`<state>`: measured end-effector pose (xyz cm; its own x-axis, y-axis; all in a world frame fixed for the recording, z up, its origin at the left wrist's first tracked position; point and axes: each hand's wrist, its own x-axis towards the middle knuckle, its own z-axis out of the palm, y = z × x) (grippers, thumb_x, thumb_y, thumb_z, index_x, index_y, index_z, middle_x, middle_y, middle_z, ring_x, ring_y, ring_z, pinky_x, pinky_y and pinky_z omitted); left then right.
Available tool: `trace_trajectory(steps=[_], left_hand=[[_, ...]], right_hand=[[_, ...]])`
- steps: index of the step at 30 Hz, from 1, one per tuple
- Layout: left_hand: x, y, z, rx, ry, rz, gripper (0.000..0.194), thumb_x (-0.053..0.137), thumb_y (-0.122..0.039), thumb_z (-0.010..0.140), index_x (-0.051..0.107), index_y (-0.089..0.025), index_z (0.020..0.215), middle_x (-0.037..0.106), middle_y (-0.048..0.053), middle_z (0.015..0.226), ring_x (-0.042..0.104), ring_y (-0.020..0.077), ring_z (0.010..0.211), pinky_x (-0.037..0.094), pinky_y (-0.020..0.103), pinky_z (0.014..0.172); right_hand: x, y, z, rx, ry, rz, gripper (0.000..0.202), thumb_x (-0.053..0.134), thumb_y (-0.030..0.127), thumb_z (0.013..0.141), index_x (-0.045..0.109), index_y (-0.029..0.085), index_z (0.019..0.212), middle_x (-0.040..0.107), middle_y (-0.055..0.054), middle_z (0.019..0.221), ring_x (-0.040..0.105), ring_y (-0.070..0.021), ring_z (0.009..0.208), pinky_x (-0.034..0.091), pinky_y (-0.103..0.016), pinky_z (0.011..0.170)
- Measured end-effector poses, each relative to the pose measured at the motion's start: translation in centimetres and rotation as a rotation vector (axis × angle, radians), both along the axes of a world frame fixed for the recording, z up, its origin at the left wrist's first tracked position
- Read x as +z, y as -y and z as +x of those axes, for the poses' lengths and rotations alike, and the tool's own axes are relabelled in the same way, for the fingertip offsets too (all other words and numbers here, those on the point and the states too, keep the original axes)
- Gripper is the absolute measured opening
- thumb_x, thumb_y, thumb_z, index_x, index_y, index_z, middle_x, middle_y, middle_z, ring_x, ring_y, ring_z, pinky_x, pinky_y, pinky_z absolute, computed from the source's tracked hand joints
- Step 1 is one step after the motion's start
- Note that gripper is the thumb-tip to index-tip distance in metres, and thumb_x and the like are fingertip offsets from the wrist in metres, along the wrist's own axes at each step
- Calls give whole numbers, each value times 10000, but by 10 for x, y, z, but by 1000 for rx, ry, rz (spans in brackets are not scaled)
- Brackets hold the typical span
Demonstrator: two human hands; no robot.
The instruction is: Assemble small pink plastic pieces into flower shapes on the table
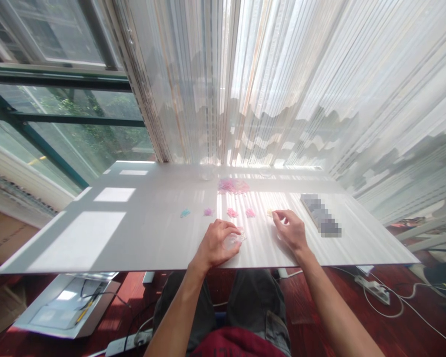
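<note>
On the white table, my left hand (220,244) curls its thumb and fingers around a small clear container (235,240) near the front edge. Pale pinkish bits show by its fingertips. My right hand (290,229) has thumb and forefinger pinched at a small pale-yellow pile (270,212); whatever lies between the fingertips is too small to make out. Left of it runs a row of small piles: a pink one (250,213), a red-pink one (232,213), a purple one (208,212) and a blue one (185,213). Behind them spreads a larger pink and purple heap (233,186).
A blurred-out flat object (321,214) lies to the right. Clear round items (207,172) stand at the back, before a striped sheer curtain (245,89). Below the table are a white box (67,307), a power strip (372,289) and loose cables.
</note>
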<state>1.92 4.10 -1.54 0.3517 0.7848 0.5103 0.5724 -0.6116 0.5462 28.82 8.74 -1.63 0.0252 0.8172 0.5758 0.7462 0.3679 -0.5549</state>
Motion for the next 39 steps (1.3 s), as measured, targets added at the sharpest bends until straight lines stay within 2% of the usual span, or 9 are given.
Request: trace_trajectory(steps=[4, 8, 12, 16, 23, 28, 34, 39], left_hand=[[1, 1, 1, -7, -46, 8, 298, 757, -169, 699, 712, -264, 978, 686, 45, 1122, 576, 254, 1057, 478, 409, 947], [2, 2, 2, 23, -59, -7, 263, 754, -175, 723, 715, -254, 970, 682, 49, 1107, 570, 259, 1057, 480, 410, 941], [2, 1, 2, 46, -67, -18, 174, 724, -174, 785, 717, -242, 945, 693, 48, 1073, 583, 254, 1037, 484, 414, 919], [1, 0, 2, 70, -66, -16, 132, 703, -179, 830, 712, -230, 951, 700, 48, 1030, 591, 242, 1009, 490, 407, 899], [-1, -2, 0, 80, -53, -21, 73, 673, -204, 880, 709, -226, 940, 708, 48, 988, 596, 233, 969, 492, 399, 879], [-2, -2, -1, 71, -28, -13, 79, 685, -224, 867, 719, -230, 938, 705, 54, 985, 605, 231, 965, 492, 401, 885], [1, 1, 0, 22, -54, -29, 187, 828, -307, 748, 742, -263, 908, 694, 50, 1093, 590, 257, 1044, 479, 424, 928], [4, 2, 1, 28, -82, -20, 90, 804, -241, 769, 743, -260, 832, 689, 47, 1127, 576, 254, 1070, 482, 428, 940]], right_hand=[[7, 17, -22, 312, 72, -138, 241, 536, 366, 936, 709, 214, 864, 676, -56, 811, 617, -197, 738, 497, -318, 657], [8, 26, -40, 414, 99, -219, 167, 596, 316, 902, 724, 209, 891, 668, -50, 812, 625, -187, 748, 517, -314, 709], [5, 27, -49, 447, 111, -221, 156, 602, 262, 892, 731, 205, 960, 668, -52, 819, 631, -205, 801, 524, -339, 764], [0, 27, -50, 472, 133, -204, 251, 554, 173, 903, 733, 231, 1069, 668, -58, 873, 621, -219, 869, 515, -368, 820], [-1, 25, -53, 507, 151, -206, 199, 573, 200, 929, 747, 237, 1016, 642, -56, 871, 612, -215, 850, 509, -374, 810], [2, 24, -56, 512, 144, -197, 167, 580, 215, 936, 743, 232, 971, 636, -54, 853, 612, -210, 835, 512, -363, 791], [-2, 26, -57, 490, 132, -180, 142, 582, 221, 938, 723, 222, 925, 641, -54, 863, 606, -216, 861, 501, -366, 803], [-5, 25, -56, 487, 113, -181, 132, 581, 218, 937, 712, 221, 942, 638, -53, 857, 600, -214, 852, 500, -362, 793]])
